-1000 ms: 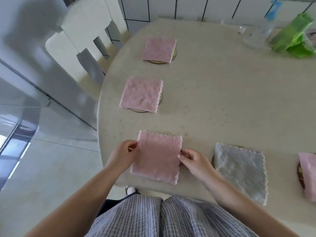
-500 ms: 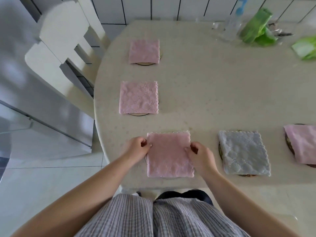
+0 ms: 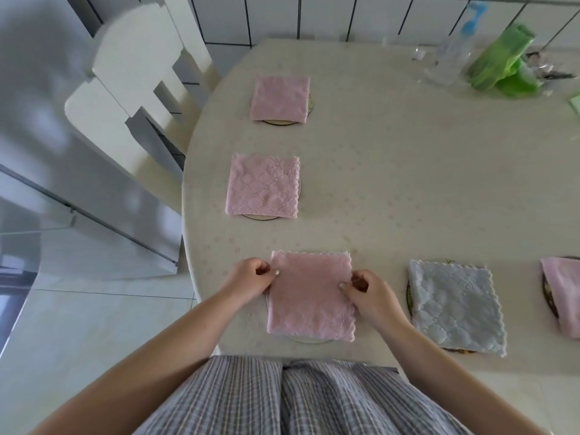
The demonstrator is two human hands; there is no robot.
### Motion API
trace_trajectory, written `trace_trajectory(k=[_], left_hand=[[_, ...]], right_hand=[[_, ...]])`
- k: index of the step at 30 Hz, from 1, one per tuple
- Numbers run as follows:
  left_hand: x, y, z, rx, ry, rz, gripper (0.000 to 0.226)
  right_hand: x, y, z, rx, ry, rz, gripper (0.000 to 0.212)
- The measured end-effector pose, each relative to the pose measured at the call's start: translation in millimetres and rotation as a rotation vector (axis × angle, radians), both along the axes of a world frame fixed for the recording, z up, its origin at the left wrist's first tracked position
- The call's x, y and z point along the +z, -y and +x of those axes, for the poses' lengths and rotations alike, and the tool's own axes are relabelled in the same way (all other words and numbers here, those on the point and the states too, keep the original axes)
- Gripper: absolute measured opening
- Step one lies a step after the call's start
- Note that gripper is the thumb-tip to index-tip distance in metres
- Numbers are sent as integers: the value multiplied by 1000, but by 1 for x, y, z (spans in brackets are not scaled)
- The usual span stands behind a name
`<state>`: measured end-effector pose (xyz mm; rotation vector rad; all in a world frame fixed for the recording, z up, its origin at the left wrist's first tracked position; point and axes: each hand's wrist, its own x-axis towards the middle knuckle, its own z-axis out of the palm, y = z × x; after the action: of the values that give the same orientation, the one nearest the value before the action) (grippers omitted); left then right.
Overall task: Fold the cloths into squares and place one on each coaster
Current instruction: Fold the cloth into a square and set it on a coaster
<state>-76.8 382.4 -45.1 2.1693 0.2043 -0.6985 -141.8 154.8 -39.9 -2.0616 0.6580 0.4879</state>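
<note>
A folded pink cloth (image 3: 310, 296) lies on a pale coaster (image 3: 309, 340) at the table's near edge. My left hand (image 3: 251, 276) pinches its left edge and my right hand (image 3: 368, 291) pinches its right edge. Two more folded pink cloths lie on coasters further back, the middle pink cloth (image 3: 263, 186) and the far pink cloth (image 3: 280, 98). To the right, a folded grey cloth (image 3: 455, 306) covers a dark coaster (image 3: 408, 298). Another pink cloth (image 3: 563, 296) on a dark coaster (image 3: 549, 298) is cut off at the right edge.
The oval beige table (image 3: 408, 183) holds a clear bottle with a blue cap (image 3: 452, 54) and green plastic bags (image 3: 502, 64) at the far right. A white chair (image 3: 135, 89) stands at the table's left. Tiled floor lies below left.
The pink cloth between my hands went from skewed to squared up over its coaster. The camera view swung and straightened; both hands stayed pinching its sides.
</note>
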Motion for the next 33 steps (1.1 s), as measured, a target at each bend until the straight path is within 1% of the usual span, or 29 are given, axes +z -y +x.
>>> trace_trajectory(k=[3, 7, 10, 13, 16, 19, 22, 25, 28, 31, 33], left_hand=[[6, -3, 3, 41, -32, -81, 13], [15, -19, 19, 153, -38, -210, 9], [23, -40, 45, 194, 5, -289, 9], [27, -67, 84, 157, 60, -304, 11], [18, -96, 136, 75, 62, -285, 12], [12, -115, 187, -20, 47, -274, 11], [10, -122, 223, -68, 54, -271, 11], [9, -117, 248, -182, 51, -257, 5], [8, -99, 265, -312, 110, -197, 19], [7, -82, 274, -444, 170, -89, 25], [3, -76, 277, -496, 173, -28, 27]], right_hand=[[8, -1, -3, -127, 52, 71, 23], [23, -13, -3, -389, 244, 89, 21], [34, -38, 8, -484, 351, 123, 16], [36, -73, 28, -541, 410, 159, 14], [32, -116, 54, -592, 388, 148, 15], [20, -156, 78, -706, 347, 204, 15], [11, -182, 99, -742, 240, 195, 22], [12, -197, 112, -770, 188, 209, 30], [14, -205, 117, -784, 158, 217, 32], [10, -208, 118, -829, 159, 210, 36], [7, -207, 121, -798, 142, 188, 40]])
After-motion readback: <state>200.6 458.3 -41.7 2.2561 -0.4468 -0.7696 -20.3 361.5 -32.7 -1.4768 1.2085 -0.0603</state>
